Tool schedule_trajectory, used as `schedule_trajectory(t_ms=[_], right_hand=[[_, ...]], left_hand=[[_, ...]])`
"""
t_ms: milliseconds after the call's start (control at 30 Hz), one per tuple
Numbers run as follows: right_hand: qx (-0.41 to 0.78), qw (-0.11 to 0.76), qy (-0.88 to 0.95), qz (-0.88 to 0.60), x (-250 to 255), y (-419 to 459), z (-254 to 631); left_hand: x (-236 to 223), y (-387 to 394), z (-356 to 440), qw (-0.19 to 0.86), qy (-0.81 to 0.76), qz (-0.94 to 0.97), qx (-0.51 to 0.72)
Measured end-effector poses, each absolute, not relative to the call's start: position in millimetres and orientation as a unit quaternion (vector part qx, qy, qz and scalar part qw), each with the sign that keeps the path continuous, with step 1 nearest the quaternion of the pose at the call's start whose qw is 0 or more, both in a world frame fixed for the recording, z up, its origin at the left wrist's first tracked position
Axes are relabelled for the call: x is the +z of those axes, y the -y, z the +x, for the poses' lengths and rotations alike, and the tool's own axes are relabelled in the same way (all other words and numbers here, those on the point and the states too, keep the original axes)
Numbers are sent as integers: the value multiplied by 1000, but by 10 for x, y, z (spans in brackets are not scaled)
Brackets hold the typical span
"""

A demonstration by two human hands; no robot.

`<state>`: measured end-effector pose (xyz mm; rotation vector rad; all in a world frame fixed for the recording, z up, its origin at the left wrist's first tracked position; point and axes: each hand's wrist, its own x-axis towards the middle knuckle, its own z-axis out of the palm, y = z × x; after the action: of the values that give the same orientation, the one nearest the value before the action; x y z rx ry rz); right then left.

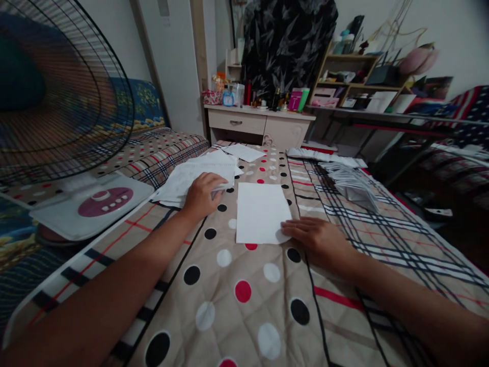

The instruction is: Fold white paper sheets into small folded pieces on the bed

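Observation:
A blank white sheet of paper (262,211) lies flat in the middle of the polka-dot bedspread. My right hand (319,239) rests palm down at its lower right corner, fingers stretched out and touching the edge. Over the right side of a loose heap of white papers (187,176) is my left hand (204,196). Its fingers are curled, with a small pale piece of paper (220,188) between thumb and fingertips. Another white sheet (244,152) lies at the far end of the heap.
A stack of folded papers (351,186) lies on the right of the bedspread (244,316), near a long folded white strip (324,155). A fan (103,201) stands close on the left. Behind are a white dresser (237,120) and a cluttered shelf (351,84).

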<state>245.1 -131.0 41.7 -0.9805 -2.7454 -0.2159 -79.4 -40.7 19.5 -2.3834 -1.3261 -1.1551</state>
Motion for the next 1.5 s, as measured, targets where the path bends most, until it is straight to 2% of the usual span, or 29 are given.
schedule_trajectory(t_ms=[133, 233, 400, 533, 667, 767, 833, 900, 1033, 1233, 1400, 1500], right_hand=[[-73, 151, 919, -357, 391, 1611, 2564], [-40, 174, 909, -377, 437, 1769, 2618], [144, 228, 845, -463, 452, 1838, 2709], [306, 315, 751, -493, 372, 1661, 2738], [299, 433, 668, -527, 302, 1258, 2709], [339, 466, 538, -616, 293, 902, 2622], [391, 485, 462, -631, 294, 715, 2544], [419, 539, 388, -619, 281, 599, 2470], [401, 617, 361, -572, 203, 554, 2395], [371, 695, 351, -507, 161, 614, 2392], [401, 669, 461, -423, 187, 659, 2347], [375, 646, 501, -437, 162, 673, 2334]], left_hand=[[268, 657, -599, 12, 293, -895, -336], [296, 841, -473, -50, 221, -941, -252], [275, 910, -336, -134, 188, -951, -207], [218, 808, -233, -206, 227, -915, -262], [193, 625, -109, -314, 349, -834, -289], [177, 432, 1, -399, 405, -774, -279], [157, 321, 79, -443, 427, -718, -326], [134, 256, 148, -454, 444, -667, -389], [120, 282, 224, -440, 449, -614, -478], [160, 427, 259, -544, 398, -586, -448], [121, 410, 277, -573, 381, -516, -511], [97, 371, 266, -550, 371, -503, -555]])
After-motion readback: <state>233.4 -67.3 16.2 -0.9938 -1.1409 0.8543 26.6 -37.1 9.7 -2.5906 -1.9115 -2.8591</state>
